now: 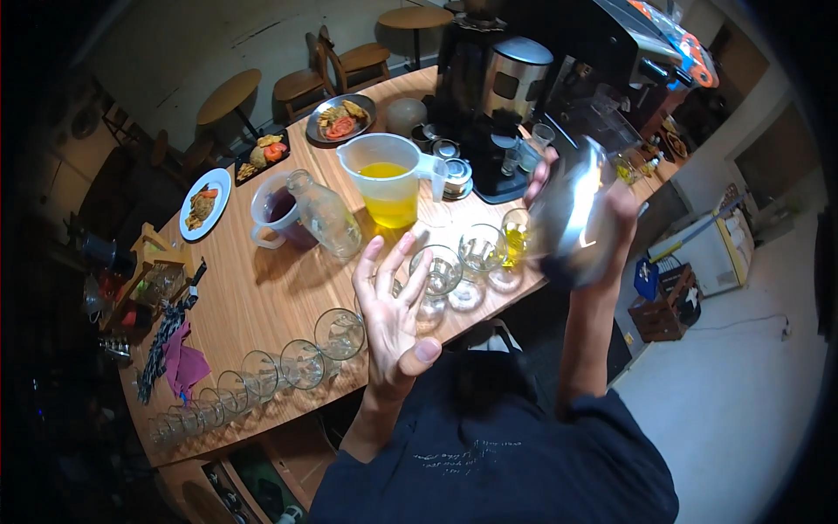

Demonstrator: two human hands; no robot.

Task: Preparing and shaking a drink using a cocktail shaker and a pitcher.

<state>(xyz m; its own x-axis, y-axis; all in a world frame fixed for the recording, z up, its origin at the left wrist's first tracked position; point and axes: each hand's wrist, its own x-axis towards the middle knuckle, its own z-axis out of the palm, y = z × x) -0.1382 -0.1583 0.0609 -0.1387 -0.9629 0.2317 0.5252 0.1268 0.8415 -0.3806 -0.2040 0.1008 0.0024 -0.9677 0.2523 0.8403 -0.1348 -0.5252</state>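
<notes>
My right hand grips a shiny, rounded vessel, tilted and smeared by motion, so its exact kind is unclear. Close to its lower left, a drinking glass holds some yellow liquid. My left hand is raised with fingers spread and nothing in it, in front of a clear glass. Another clear glass stands between the two hands. Beyond my left hand are a plastic measuring jug with yellow liquid, a clear glass bottle and a jug of dark purple liquid.
Several glasses line the table's near left edge. Plates of food sit at the far side. A metal canister and a black tray stand at the back right. A purple cloth lies at left.
</notes>
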